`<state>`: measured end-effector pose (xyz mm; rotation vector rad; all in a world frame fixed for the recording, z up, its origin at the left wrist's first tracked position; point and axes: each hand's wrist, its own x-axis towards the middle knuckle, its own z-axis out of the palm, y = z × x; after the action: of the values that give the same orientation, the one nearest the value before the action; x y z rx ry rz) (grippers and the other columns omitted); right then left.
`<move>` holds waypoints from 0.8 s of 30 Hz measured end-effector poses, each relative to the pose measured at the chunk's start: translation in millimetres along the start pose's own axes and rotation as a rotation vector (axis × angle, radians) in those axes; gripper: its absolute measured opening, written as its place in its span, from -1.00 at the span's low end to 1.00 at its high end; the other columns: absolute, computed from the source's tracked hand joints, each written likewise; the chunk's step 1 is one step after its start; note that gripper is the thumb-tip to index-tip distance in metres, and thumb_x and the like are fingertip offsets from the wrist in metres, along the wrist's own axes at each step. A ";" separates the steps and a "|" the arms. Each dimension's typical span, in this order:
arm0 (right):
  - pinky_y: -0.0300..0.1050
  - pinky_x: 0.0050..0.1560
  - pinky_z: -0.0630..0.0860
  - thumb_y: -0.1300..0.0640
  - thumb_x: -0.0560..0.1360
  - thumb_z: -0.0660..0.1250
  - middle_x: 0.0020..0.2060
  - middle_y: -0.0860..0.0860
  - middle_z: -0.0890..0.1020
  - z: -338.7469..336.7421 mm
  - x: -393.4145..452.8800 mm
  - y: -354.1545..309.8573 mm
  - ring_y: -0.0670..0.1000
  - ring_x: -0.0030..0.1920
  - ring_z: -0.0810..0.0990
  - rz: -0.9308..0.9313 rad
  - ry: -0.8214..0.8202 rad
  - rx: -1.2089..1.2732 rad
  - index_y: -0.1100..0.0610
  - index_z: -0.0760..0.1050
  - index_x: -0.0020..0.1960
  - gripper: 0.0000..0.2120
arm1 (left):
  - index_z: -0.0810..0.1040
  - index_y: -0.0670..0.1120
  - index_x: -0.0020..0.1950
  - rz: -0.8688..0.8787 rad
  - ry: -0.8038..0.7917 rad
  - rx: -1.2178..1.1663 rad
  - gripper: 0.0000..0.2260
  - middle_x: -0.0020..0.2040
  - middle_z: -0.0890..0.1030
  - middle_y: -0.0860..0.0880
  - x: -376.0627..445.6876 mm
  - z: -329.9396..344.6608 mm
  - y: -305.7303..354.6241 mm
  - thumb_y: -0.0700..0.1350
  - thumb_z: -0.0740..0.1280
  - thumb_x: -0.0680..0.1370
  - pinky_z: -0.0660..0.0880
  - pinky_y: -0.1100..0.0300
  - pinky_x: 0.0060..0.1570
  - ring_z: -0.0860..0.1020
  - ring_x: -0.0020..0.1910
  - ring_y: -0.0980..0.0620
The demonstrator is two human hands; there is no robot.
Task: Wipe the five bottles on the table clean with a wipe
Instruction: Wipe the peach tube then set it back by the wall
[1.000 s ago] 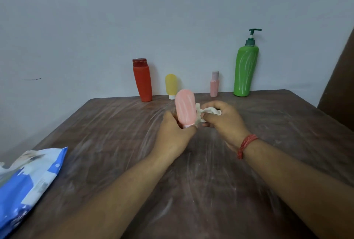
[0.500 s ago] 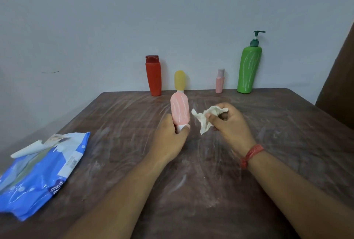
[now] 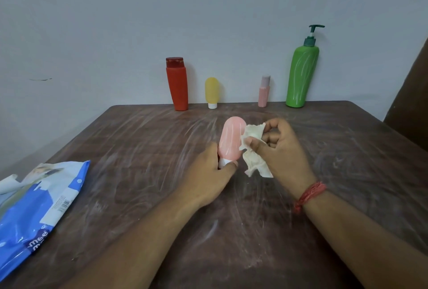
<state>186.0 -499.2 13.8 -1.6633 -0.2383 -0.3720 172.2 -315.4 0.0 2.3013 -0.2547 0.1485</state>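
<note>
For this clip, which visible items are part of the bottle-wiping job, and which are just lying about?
Part of the job:
- pink bottle, gripped by the left hand
- wipe, held in the right hand
- red bottle
- yellow bottle
- small pink bottle
- green pump bottle

Lying about:
- blue wipe pack
- red wrist thread

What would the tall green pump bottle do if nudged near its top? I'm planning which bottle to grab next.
The green pump bottle is the tallest in the row and stands on a narrow base, so it would probably tip rather than slide. Its smooth, glossy body may be slippery. Its pump head sticks out sideways, so gripping the body is likely steadier.
</note>
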 end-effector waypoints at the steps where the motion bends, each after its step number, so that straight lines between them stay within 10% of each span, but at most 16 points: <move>1: 0.02 -0.30 0.62 0.07 0.46 0.51 -0.23 0.04 0.67 -0.3 -1.1 -0.3 0.05 -0.24 0.70 -0.026 0.012 -0.041 -0.10 0.45 -0.08 -0.77 | 0.38 0.13 0.09 0.005 -0.004 -0.006 -0.81 -0.07 0.54 0.16 -0.7 0.5 1.3 0.16 0.30 0.59 0.36 0.26 -0.29 0.53 -0.16 0.14; 10: -0.07 0.18 0.59 0.35 0.36 0.30 0.08 -0.21 0.49 3.6 -7.7 -12.4 -0.07 0.14 0.61 -0.189 -0.144 -0.128 0.03 0.60 0.14 -0.59 | 0.37 0.18 -0.07 0.008 0.023 -0.064 -0.83 -0.15 0.54 0.15 -4.3 -1.6 7.6 0.20 0.29 0.59 0.32 0.35 -0.37 0.48 -0.22 0.39; 16: -0.44 0.04 0.41 0.28 0.49 0.44 0.07 -0.11 0.52 -2.2 -5.8 -13.4 -0.19 0.02 0.49 -0.499 -0.128 -0.726 0.08 0.59 0.22 -0.68 | 0.39 0.16 -0.01 0.029 -0.004 -0.084 -0.88 -0.12 0.54 0.13 -5.7 -1.9 8.7 0.14 0.30 0.60 0.37 0.41 -0.39 0.47 -0.23 0.40; 24: -0.35 -0.04 0.38 0.23 0.51 0.42 0.03 -0.04 0.57 -0.3 -9.2 -14.5 -0.08 -0.02 0.54 -0.511 -0.108 -0.781 0.11 0.61 0.15 -0.78 | 0.35 0.12 0.10 0.091 -0.012 -0.164 -0.92 -0.11 0.51 0.07 -7.4 0.8 11.3 0.09 0.21 0.67 0.38 0.41 -0.36 0.45 -0.29 0.33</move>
<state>172.1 -497.1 23.7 -2.3881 -0.6664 -0.8343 162.5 -322.5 6.1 2.1291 -0.3640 0.1541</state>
